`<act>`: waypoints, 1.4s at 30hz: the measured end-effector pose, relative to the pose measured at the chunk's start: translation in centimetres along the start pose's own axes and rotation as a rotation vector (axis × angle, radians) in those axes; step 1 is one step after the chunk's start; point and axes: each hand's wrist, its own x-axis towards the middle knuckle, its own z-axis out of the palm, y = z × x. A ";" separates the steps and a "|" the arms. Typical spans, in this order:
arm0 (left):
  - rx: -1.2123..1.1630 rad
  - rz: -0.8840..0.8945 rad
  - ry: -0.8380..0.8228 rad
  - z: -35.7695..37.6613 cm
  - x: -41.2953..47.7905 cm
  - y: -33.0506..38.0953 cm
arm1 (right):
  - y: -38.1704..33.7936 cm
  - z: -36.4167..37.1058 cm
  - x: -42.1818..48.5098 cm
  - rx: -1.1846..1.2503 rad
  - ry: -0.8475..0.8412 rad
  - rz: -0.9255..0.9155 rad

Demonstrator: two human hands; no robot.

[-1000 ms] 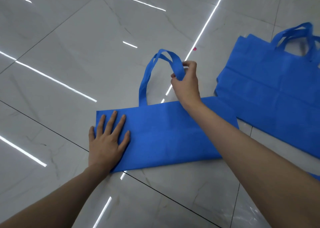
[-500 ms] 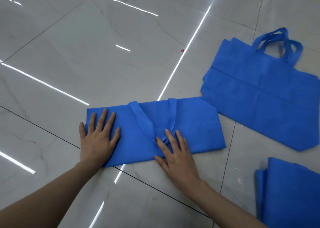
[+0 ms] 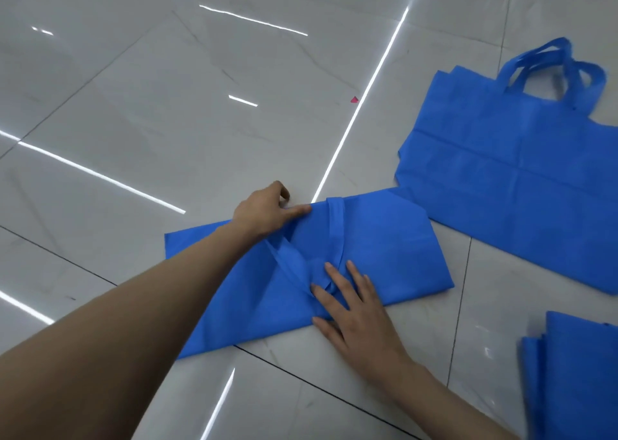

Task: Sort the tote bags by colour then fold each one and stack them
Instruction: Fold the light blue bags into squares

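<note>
A blue tote bag (image 3: 384, 245), folded into a long strip with its handles (image 3: 334, 235) laid over it, lies on the floor in the middle. My left hand (image 3: 264, 210) is at the strip's far edge, thumb on top of the fabric and fingers curled behind it, pinching that edge. Flat with straight fingers, my right hand (image 3: 354, 309) presses on the handles near the strip's near edge.
An unfolded blue tote bag (image 3: 518, 188) lies flat at the right, its handles pointing away. Folded blue bags (image 3: 575, 372) sit at the lower right edge. A small red scrap (image 3: 354, 99) lies on the glossy grey floor tiles (image 3: 167, 121).
My right hand laid the handles down onto the strip and now presses them flat. My left hand left the strip's left end and moved to its far edge, taking hold there.
</note>
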 end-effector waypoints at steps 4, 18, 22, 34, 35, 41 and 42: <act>0.073 0.092 -0.078 -0.2 -0.5 -0.2 | 0.5 -0.3 0.0 -0.122 0.126 -0.106; -0.730 -0.655 -0.376 -0.9 -7.2 -1.3 | 3.0 -3.8 -2.7 0.062 -0.222 -0.072; -0.722 -0.550 -0.435 -0.4 -9.2 -1.6 | 4.0 -3.8 -3.4 0.180 -0.270 -0.064; -0.511 0.133 -0.263 0.4 -12.5 -4.5 | 2.4 -5.9 -3.2 0.953 -0.141 0.456; -0.590 0.070 -0.236 0.7 -12.4 -4.1 | 1.9 -6.0 -2.9 0.997 -0.075 0.563; -0.532 -0.204 0.038 3.3 -10.5 -1.6 | 0.4 -5.9 1.0 0.872 0.239 0.914; -0.507 -0.234 0.077 3.6 -10.0 -1.4 | 0.6 -5.7 1.7 0.836 0.247 0.955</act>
